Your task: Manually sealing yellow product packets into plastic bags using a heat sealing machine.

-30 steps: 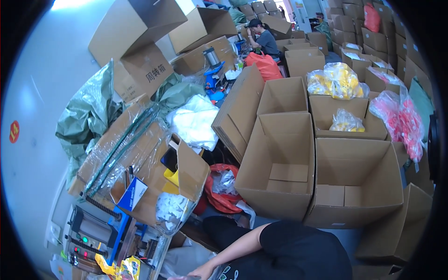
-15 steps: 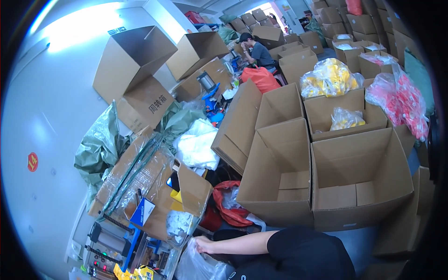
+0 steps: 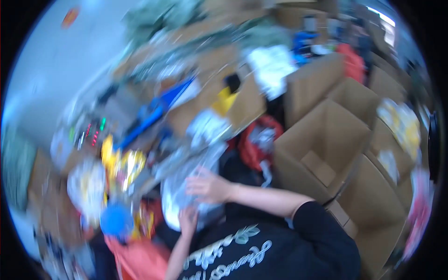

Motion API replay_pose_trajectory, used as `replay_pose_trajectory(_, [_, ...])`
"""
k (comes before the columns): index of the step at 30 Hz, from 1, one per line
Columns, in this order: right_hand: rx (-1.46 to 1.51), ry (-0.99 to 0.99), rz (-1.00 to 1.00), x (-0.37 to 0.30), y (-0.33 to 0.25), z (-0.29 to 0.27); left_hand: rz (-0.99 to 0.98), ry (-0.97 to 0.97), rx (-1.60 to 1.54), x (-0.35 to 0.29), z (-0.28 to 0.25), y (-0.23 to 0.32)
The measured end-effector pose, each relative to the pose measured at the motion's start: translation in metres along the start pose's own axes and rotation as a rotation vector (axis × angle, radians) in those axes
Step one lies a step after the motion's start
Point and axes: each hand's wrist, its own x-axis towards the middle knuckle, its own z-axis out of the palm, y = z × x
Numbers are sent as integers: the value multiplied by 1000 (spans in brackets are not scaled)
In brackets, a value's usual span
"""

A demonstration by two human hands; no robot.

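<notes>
Clear plastic bag sits in front of the chest, held between both hands. Right hand grips its upper edge, fingers closed on the film. Left hand pinches the lower edge. Open cardboard box lies to the right. Frame heavily blurred.

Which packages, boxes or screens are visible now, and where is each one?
Clear plastic bag: centre, crumpled, under the right hand and left hand.
Open cardboard boxes: right side, brown.
Device with lit dots: left, blurred, red and green.
Yellow packets: left of the bag.
</notes>
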Motion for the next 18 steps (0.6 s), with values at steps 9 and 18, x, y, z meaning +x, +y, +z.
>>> replay_pose_trajectory(9, [96, -427, 214, -41, 43, 30, -28, 208, -197, -8, -18, 27])
replay_pose_trajectory(18, [167, -517, 304, -18, 62, -12, -376, -241, -711, 22, -94, 13])
